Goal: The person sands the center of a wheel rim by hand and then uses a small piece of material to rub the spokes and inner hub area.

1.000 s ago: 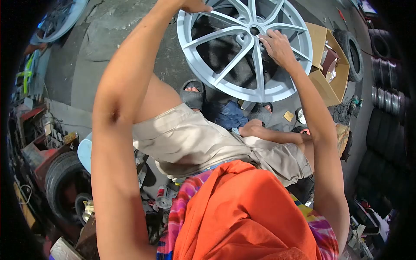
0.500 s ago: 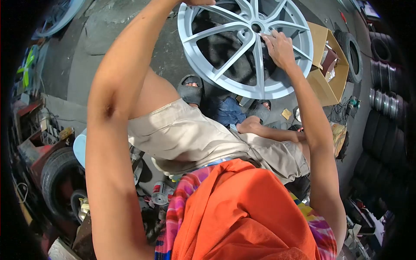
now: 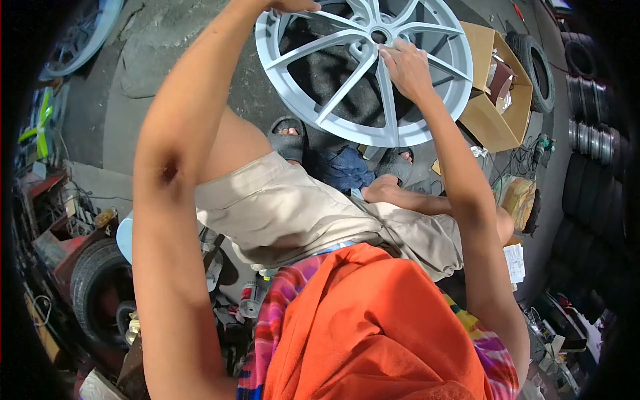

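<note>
A large pale blue-grey wheel rim (image 3: 350, 87) with several spokes lies tilted in front of my feet. My left hand (image 3: 295, 6) is at the rim's upper left edge, cut off by the top of the picture, so its fingers show only in part. Near the centre hole, my right hand (image 3: 406, 65) rests on the hub and spokes with its fingertips touching the surface. A dark cloth (image 3: 344, 168) lies on the floor between my sandals, just under the rim's lower edge.
An open cardboard box (image 3: 493, 123) stands right of the rim, with a tyre (image 3: 535, 70) beyond it. Another tyre (image 3: 100, 283) and a can (image 3: 250, 300) are at the lower left. A second rim (image 3: 100, 40) is at the upper left; stacked wheels line the right.
The rim has shifted slightly left and up in view, and both hands have moved with it. White papers now show beside my right elbow.
</note>
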The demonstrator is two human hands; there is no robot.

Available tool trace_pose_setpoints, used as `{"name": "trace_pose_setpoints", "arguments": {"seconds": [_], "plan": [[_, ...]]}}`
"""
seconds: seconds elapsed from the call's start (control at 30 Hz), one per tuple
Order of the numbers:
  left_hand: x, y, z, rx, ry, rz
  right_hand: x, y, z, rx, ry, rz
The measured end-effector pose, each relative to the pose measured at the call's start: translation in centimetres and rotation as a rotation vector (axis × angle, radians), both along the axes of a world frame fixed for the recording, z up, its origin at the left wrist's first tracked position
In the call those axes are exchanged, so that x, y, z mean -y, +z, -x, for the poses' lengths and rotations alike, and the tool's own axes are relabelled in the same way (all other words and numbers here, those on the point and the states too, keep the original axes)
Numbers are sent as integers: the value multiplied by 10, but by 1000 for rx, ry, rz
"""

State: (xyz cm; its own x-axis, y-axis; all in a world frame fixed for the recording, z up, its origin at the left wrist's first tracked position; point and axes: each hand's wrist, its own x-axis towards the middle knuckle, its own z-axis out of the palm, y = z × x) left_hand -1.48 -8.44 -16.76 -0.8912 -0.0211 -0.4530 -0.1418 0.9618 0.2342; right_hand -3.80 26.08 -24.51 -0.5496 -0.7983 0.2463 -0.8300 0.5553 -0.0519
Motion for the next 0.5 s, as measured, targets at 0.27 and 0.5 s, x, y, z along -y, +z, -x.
{"name": "trace_pose_setpoints", "arguments": {"seconds": [0.27,0.5], "plan": [[-12,1,16,53,-22,-66,-14,9,-25,28,-70,19],[-14,-7,21,-31,-132,-100,-5,-8,-5,120,-74,-19]]}}
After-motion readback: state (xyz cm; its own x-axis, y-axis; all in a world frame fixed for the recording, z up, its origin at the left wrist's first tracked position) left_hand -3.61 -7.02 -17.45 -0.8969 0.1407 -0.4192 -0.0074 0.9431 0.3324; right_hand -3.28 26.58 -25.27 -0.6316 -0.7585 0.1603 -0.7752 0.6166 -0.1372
